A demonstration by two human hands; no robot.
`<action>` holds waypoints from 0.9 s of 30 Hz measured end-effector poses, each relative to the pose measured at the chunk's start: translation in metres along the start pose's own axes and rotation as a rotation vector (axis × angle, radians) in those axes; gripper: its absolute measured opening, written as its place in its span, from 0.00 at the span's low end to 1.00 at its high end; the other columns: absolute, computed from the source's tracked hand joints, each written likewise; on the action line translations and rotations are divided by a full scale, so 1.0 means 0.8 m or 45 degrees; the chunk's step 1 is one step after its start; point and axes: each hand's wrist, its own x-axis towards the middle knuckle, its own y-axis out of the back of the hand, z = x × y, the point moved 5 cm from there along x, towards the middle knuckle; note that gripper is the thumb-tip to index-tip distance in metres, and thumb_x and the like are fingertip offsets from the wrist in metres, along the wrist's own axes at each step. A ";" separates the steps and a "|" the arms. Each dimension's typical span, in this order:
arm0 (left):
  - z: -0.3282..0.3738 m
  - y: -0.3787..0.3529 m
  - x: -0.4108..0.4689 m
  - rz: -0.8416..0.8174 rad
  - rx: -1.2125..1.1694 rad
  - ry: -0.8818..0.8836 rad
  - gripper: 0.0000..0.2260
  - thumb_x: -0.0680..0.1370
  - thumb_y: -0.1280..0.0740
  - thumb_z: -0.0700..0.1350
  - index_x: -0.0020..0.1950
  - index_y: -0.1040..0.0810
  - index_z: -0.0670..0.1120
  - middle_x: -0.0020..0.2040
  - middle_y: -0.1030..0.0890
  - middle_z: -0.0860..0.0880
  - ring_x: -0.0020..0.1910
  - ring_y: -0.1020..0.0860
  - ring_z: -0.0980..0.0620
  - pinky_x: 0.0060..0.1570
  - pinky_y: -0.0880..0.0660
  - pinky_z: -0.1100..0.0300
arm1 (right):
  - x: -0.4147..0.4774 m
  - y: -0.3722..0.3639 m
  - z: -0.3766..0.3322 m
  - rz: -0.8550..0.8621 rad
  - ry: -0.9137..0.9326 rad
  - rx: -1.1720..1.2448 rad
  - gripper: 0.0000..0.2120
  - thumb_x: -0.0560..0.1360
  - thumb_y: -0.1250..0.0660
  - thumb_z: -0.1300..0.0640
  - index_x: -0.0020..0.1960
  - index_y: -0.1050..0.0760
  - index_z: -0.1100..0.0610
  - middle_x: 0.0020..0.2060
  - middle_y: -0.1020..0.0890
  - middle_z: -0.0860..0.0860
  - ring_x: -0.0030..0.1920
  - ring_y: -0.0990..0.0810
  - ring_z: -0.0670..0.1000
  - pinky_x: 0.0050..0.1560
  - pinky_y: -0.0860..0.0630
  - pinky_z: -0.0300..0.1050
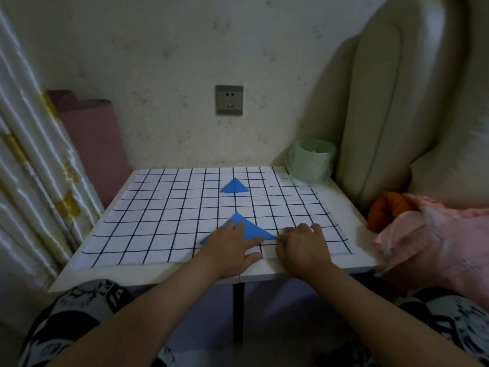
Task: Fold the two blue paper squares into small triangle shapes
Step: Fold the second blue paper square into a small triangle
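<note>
Big triangle (251,229) lying on checked cloth (158,221)
Left hand (230,247) pressing flat on it; right hand (301,245) curling at its corner, grip unclear; small triangle (234,187), bin (311,161) sitting behind.

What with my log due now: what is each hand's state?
Left hand: open, pressing flat on the near triangle.
Right hand: curled at its right tip; grip cannot be told.

I read this as a room in a home, likely a bedroom or sitting corner. I look down on a small white table (344,207) under a checked cloth (158,221), set against a speckled wall with a socket (229,100). A satin curtain (31,168) hangs at left. Padded cream upholstery (383,115) rises at right, with pink frilled fabric (436,234) beside it and a bag-lined bin (311,160) at the corner.
</note>
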 end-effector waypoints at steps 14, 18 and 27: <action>-0.051 -0.002 0.013 0.205 -0.511 0.122 0.27 0.79 0.35 0.56 0.76 0.36 0.51 0.64 0.29 0.50 0.65 0.33 0.49 0.63 0.31 0.54 | 0.029 -0.007 0.001 0.086 0.010 0.193 0.17 0.77 0.42 0.49 0.62 0.24 0.49 0.57 0.22 0.47 0.56 0.25 0.51 0.57 0.33 0.49; -0.079 -0.011 0.022 0.031 -0.517 0.271 0.44 0.72 0.34 0.67 0.80 0.48 0.50 0.74 0.38 0.50 0.72 0.41 0.48 0.69 0.40 0.51 | 0.049 -0.017 -0.014 0.023 0.036 0.225 0.22 0.76 0.39 0.41 0.66 0.25 0.49 0.58 0.24 0.50 0.57 0.27 0.52 0.57 0.33 0.49; -0.091 -0.002 0.032 0.099 -0.947 0.246 0.38 0.69 0.22 0.53 0.75 0.36 0.52 0.66 0.30 0.53 0.66 0.32 0.53 0.64 0.32 0.55 | 0.069 -0.019 -0.037 -0.066 0.006 0.564 0.28 0.71 0.29 0.41 0.69 0.27 0.48 0.57 0.25 0.50 0.58 0.29 0.50 0.58 0.30 0.47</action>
